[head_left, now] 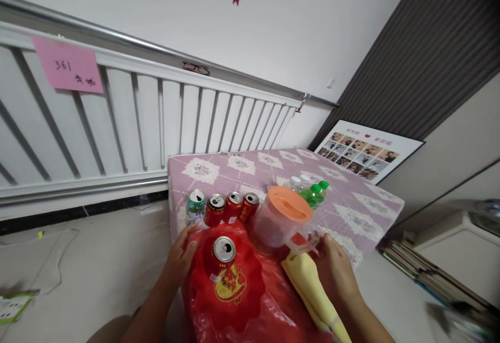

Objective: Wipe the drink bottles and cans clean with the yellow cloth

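My left hand [180, 257] is closed at the left edge of a red plastic sheet [279, 306], thumb on top. On the sheet lies a red scalloped plate [250, 280] with a gold pattern, and a red can [224, 252] stands on it, opened. My right hand [336, 266] has its fingers curled beside the handle of a clear pitcher [269, 223] with an orange lid [289, 203]; what they pinch is unclear. A folded yellow cloth [308, 283] lies left of that hand. Behind the plate stand a green can [196, 203] and several red cans [235, 206].
Green-capped bottles [314, 193] and white-capped bottles [296, 182] lie behind the pitcher on the table with a purple patterned cover [273, 174]. A white radiator [219, 119] runs along the wall. Stacked books [414, 270] are at the right.
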{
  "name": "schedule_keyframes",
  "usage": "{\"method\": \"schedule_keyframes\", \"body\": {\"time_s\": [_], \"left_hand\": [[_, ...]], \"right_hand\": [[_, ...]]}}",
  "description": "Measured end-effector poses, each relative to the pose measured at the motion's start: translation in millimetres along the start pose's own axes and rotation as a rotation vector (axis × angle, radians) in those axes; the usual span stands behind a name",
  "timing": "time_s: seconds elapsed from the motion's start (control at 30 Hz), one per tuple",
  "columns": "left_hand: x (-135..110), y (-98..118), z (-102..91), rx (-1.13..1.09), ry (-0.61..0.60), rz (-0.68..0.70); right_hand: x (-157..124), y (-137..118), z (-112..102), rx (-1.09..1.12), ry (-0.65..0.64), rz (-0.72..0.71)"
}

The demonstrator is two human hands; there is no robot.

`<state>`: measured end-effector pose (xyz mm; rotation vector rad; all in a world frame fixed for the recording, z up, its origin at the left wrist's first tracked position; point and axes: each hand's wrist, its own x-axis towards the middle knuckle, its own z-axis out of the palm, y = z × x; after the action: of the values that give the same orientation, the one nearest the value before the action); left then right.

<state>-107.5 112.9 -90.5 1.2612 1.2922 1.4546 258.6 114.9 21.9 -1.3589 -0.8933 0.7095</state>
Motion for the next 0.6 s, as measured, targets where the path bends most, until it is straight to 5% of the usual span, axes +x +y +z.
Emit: {"method": "schedule_keyframes", "body": {"time_s": [0.3,0.53,0.6], "left_hand": [[-20.5,4.0,-8.7,0.067,0.255,-0.099],[-83.8,4.9,-16.6,0.225,0.482,-0.196],[-109.5,13.1,-17.6,0.287,0.432,-0.171]], "right_hand": [[-51.0,26.4,-90.8,-0.005,0.228,0.174],[-68.5,48.2,-132.6,-0.174,0.191,0.150],[-67.7,51.5,-133.1,-0.193,0.168,0.109]]}}
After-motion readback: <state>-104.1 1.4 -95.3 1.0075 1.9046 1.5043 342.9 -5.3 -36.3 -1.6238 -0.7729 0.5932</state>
